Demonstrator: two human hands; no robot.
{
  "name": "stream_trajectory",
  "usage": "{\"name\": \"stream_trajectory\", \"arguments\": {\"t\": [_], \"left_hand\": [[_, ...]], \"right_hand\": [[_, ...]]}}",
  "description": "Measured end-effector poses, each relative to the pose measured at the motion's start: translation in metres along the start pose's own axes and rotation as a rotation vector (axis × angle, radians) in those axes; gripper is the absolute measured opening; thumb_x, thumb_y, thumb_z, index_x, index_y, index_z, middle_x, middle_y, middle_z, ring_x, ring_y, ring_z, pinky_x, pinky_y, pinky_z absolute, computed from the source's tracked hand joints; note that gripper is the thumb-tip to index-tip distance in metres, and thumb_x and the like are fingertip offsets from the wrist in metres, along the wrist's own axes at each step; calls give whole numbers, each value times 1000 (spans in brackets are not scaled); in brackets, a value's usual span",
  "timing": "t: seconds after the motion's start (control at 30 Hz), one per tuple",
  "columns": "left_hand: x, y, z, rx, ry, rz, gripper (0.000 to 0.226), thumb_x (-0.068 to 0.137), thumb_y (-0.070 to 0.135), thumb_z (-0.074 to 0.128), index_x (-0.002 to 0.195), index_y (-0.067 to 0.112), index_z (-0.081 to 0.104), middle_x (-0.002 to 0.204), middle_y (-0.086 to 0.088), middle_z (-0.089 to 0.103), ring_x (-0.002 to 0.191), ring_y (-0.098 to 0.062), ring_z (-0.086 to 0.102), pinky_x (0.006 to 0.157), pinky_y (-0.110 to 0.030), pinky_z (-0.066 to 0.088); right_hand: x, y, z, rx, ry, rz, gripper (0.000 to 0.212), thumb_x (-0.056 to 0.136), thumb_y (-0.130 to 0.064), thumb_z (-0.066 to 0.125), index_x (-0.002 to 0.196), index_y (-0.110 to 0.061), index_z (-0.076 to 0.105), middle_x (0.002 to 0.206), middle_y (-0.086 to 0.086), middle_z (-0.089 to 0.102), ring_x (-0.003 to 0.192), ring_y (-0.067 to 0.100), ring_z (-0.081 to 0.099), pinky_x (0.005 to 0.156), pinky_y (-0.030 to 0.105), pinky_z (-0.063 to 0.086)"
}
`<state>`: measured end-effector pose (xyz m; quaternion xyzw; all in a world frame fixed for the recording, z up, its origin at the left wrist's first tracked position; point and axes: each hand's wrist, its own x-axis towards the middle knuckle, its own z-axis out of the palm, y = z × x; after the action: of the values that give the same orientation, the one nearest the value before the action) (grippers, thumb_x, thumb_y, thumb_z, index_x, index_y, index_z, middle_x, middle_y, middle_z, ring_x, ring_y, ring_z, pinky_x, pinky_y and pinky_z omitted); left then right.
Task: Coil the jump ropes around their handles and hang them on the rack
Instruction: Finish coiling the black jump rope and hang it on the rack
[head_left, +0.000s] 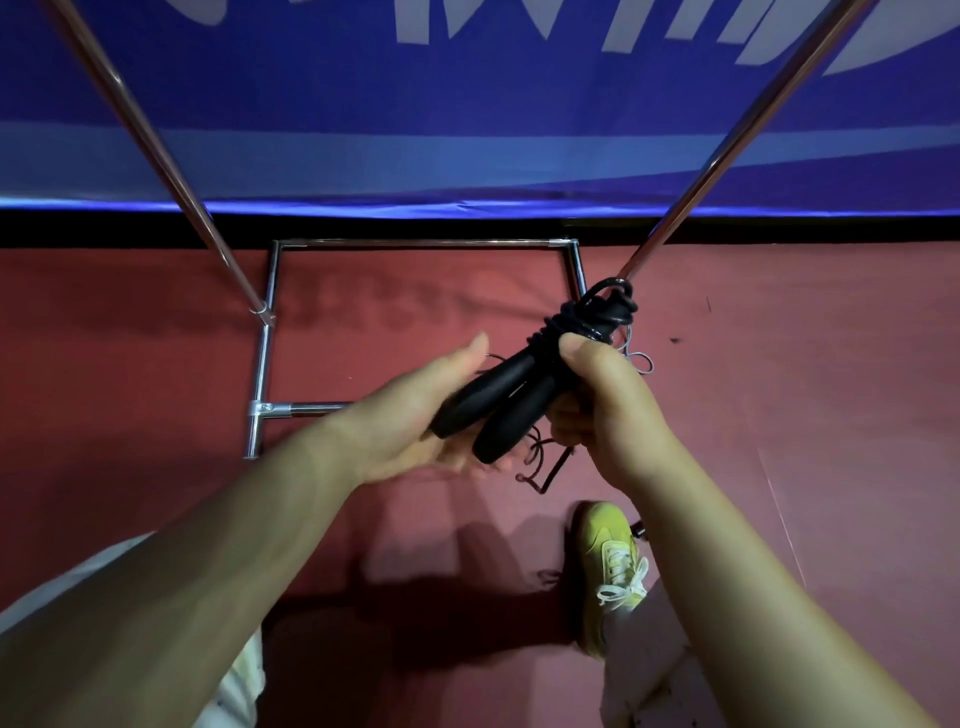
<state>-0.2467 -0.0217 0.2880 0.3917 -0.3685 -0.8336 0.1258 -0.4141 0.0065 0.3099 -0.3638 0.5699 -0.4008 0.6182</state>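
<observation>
the right hand (605, 410) is clamped around the coiled end of the black jump rope (587, 319), thumb pressed on the wraps. the left hand (415, 415) lies flat and open under the two black handles (493, 402), cradling them. a loose tail (543, 462) dangles below, maybe knotted. the chrome rack (270, 332) stands on the red floor (805, 389) just beyond, near a yellow shoe (608, 551).

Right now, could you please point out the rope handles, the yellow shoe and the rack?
rope handles (493, 402), head view, the nearer handle's body.
yellow shoe (605, 535), head view, toe.
rack (265, 353), head view, left base bar.
</observation>
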Motion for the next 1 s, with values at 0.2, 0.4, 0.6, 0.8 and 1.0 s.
{"name": "stream_trajectory", "arguments": {"t": [0.2,0.4,0.6,0.8,1.0], "left_hand": [[-3,-6,10,-232,-345,-114,81,71,80,44,92,6,68,65,-5,56,36,-6,39,38,-13,29],[3,-3,9,30,-63,-43,77,70,78,30,76,12,68,62,-9,56,35,-8,27,39,-16,20],[2,0,12,314,171,59,68,75,67,30,76,9,64,57,-7,58,38,-12,28,42,-19,21],[3,-2,4,357,244,61,59,77,59,31,79,9,62,59,-7,59,39,-14,32,47,-26,26],[7,-2,-5,345,360,65,45,92,44,38,84,8,63,63,-3,58,39,-10,38,48,-28,45]], "right_hand": [[-1,2,-6,-103,-247,9,50,71,-60,46,59,-12,47,46,7,43,40,13,34,47,29,20],[4,-1,-16,-200,-214,78,47,90,-56,34,68,-15,42,57,-1,39,45,11,27,44,22,23],[3,-7,-10,-313,-162,41,39,104,-36,26,74,-16,39,58,-5,40,44,8,27,44,22,23],[3,1,-8,-416,-70,166,50,99,-54,28,83,-14,55,58,1,52,46,16,46,43,21,36],[7,5,-12,-555,-18,159,73,91,-70,26,70,-13,67,64,4,70,83,31,67,88,42,48]]}}
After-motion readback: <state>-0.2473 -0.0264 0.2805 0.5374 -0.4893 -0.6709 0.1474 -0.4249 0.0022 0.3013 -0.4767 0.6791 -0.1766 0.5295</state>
